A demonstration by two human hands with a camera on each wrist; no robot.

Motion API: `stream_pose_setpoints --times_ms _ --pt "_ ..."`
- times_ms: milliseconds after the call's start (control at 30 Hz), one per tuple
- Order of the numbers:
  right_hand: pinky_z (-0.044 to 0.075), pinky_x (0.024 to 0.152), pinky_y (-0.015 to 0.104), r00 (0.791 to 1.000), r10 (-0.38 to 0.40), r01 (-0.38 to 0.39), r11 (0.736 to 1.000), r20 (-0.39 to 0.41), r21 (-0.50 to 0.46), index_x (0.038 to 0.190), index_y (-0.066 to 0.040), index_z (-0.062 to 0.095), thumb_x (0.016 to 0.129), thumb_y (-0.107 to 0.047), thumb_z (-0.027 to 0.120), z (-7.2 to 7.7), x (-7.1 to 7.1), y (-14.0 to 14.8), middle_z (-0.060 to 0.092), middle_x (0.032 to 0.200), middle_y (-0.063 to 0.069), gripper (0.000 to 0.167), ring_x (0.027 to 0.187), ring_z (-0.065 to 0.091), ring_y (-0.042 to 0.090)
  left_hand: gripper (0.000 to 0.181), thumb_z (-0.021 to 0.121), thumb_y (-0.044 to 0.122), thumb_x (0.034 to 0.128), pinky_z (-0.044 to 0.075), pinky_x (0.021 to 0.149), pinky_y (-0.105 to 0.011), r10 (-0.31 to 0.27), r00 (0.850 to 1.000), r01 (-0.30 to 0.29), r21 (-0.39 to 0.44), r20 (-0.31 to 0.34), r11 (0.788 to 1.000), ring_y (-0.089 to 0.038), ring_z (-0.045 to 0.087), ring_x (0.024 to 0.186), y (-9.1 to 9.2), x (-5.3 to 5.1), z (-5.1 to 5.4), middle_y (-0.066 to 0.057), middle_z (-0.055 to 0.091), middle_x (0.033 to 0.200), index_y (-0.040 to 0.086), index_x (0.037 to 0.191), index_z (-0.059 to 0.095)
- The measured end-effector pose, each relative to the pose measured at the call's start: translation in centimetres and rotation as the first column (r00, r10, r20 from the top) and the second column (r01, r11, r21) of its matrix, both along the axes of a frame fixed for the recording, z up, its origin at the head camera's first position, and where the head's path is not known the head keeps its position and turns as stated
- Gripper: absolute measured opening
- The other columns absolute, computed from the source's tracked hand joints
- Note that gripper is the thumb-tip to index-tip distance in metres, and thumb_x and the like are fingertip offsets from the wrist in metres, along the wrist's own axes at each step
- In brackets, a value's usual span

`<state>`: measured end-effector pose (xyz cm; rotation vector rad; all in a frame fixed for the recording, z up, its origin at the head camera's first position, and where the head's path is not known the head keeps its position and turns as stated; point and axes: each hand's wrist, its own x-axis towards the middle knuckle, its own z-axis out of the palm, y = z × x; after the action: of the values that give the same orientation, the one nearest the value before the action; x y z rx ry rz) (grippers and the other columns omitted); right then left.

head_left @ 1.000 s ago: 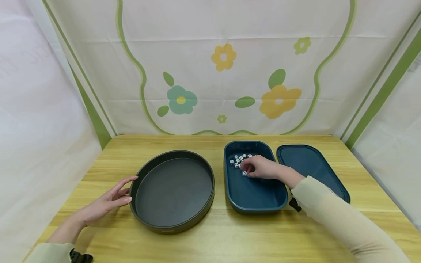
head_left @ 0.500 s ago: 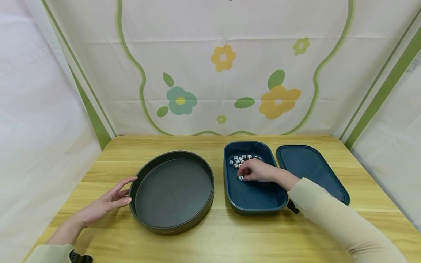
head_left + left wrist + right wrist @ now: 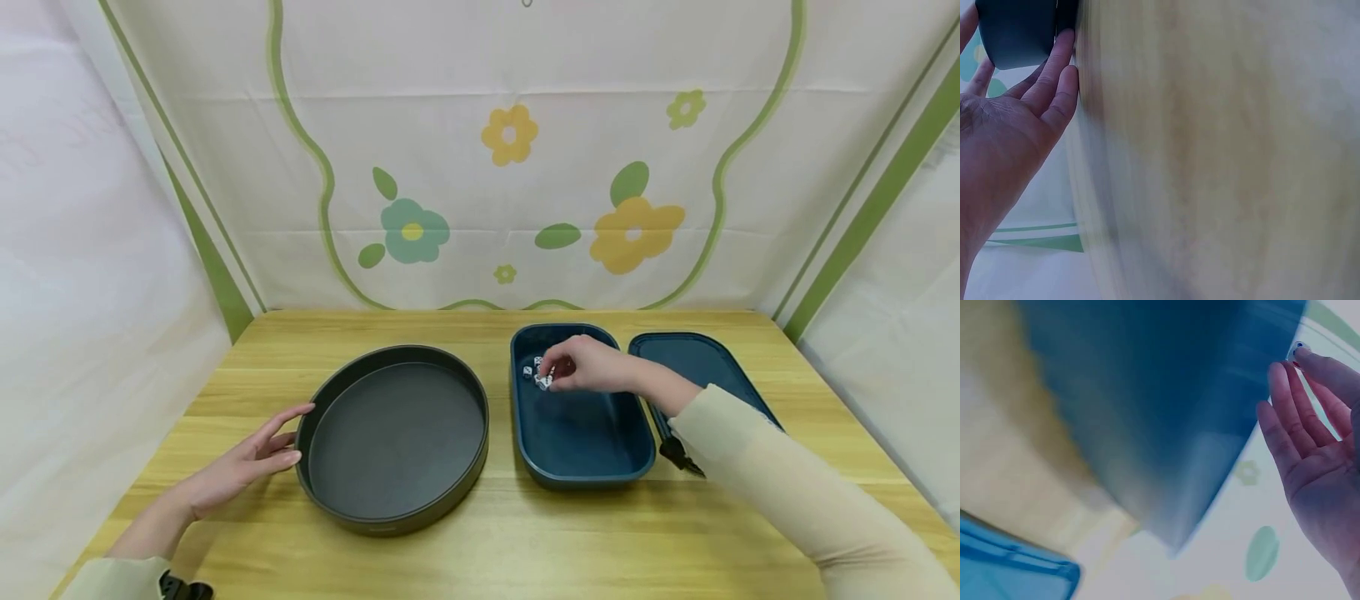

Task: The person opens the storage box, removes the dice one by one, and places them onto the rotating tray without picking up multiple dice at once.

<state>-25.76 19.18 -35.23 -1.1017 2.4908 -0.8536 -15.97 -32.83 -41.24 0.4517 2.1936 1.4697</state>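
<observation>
My right hand (image 3: pixel 588 365) is over the dark blue box (image 3: pixel 585 454), pinching a white die (image 3: pixel 1298 351) between thumb and fingertips. Several other white dice (image 3: pixel 527 372) lie at the back left of the box floor, some hidden behind the fingers. To the left stands a round dark grey pan (image 3: pixel 397 442) with nothing in it. My left hand (image 3: pixel 243 462) touches its left rim, fingers extended and thumb against the outer wall. The left wrist view shows that hand (image 3: pixel 1029 125) with its fingers along the side of the pan (image 3: pixel 1019 31).
The blue lid (image 3: pixel 690 354) lies flat to the right of the box, partly under the right forearm. All of it stands on a wooden table (image 3: pixel 480 550). A white cloth with flower prints (image 3: pixel 510 133) closes off the back and sides.
My right hand first fingers a die set apart toward the front, then lifts it and carries it slightly up and back. The left hand keeps its place at the pan.
</observation>
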Motion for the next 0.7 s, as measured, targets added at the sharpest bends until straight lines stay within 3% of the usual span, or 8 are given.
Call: stream_pose_setpoints --times_ms 167,300,500,600,700 --pt "0.053 0.070 0.029 0.998 0.052 -0.051 0.998 0.031 -0.037 0.103 -0.010 0.071 0.091 -0.007 0.068 2.0 -0.2 -2.3 0.067 0.091 -0.003 0.012 0.078 0.063 0.014 0.063 0.046 0.012 0.1035 0.041 0.090 -0.024 -0.002 1.000 0.002 -0.001 -0.002 1.000 -0.053 0.008 0.136 0.0 0.0 -0.1 -0.027 0.003 0.156 0.020 0.156 0.012" --pt "0.052 0.069 0.029 0.994 0.106 -0.105 0.994 0.023 -0.036 0.102 -0.011 0.070 0.091 -0.009 0.068 2.6 -0.3 -5.0 0.067 0.091 -0.005 0.012 0.079 0.064 0.015 0.063 0.046 0.013 0.1035 0.039 0.096 -0.039 -0.003 1.000 0.003 -0.019 -0.007 1.000 -0.054 0.009 0.136 0.0 0.0 0.0 -0.028 0.003 0.156 0.019 0.156 0.012" --pt "0.050 0.078 0.026 0.988 0.157 -0.157 0.988 0.009 0.003 0.102 -0.015 0.069 0.091 -0.010 0.069 2.4 -0.4 -9.7 0.065 0.094 -0.010 0.012 0.086 0.061 0.007 0.064 0.046 0.013 0.1034 0.038 0.098 -0.044 -0.004 1.000 0.003 -0.024 -0.020 1.000 -0.055 0.008 0.136 0.0 -0.1 0.0 -0.028 0.003 0.156 0.019 0.156 0.012" --pt "0.049 0.075 0.024 0.981 0.194 -0.193 0.981 0.002 0.031 0.100 -0.015 0.069 0.090 -0.010 0.070 1.9 -0.4 -12.0 0.064 0.091 -0.010 0.011 0.080 0.059 0.005 0.064 0.046 0.013 0.1034 0.032 0.098 -0.059 -0.006 1.000 0.005 -0.028 -0.022 1.000 -0.056 0.008 0.136 0.0 -0.1 0.0 -0.027 0.001 0.156 0.019 0.156 0.011" --pt "0.048 0.074 0.023 0.975 0.224 -0.224 0.973 -0.001 0.052 0.098 -0.015 0.069 0.090 -0.011 0.071 1.4 -0.3 -14.0 0.063 0.090 -0.010 0.010 0.077 0.057 0.006 0.064 0.047 0.013 0.1033 0.029 0.098 -0.063 -0.004 1.000 0.003 -0.026 -0.018 1.000 -0.056 0.008 0.136 0.0 0.0 0.0 -0.026 0.001 0.157 0.019 0.156 0.011"
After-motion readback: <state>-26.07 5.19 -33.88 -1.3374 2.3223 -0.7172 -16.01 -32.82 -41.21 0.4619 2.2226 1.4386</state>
